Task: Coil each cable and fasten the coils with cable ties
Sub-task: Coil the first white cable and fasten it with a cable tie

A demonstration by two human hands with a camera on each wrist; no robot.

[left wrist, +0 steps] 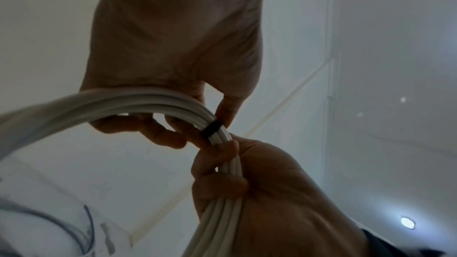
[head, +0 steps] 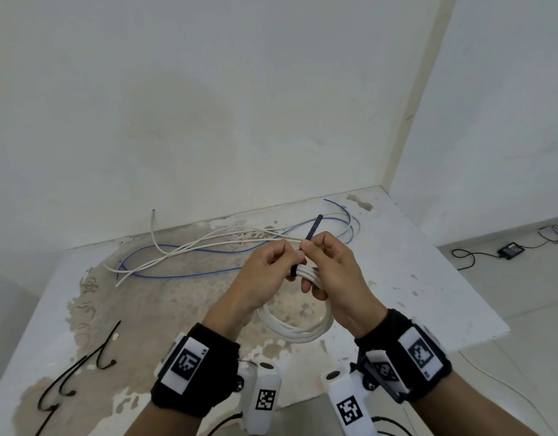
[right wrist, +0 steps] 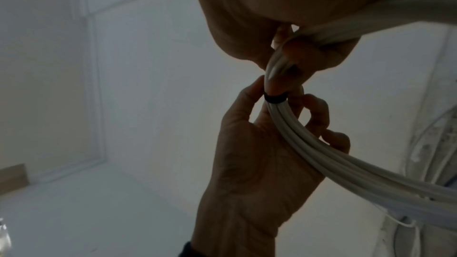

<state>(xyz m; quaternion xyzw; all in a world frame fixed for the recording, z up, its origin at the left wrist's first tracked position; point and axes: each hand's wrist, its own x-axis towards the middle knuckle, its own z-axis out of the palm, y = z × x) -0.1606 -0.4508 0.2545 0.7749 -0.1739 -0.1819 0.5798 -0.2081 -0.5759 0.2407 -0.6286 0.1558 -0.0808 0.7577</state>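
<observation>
Above the desk (head: 397, 278), both hands' grip is closed on the coiled white round cable (head: 306, 328), the right hand (head: 334, 272) pinching the flat black cable tie (head: 312, 229) beside the left hand (head: 265, 272); slack could loosen it.

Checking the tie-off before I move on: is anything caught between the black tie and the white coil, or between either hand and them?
Nothing visible: the black tie wraps straight round the white coil, gripped directly by the left hand and right hand.
</observation>
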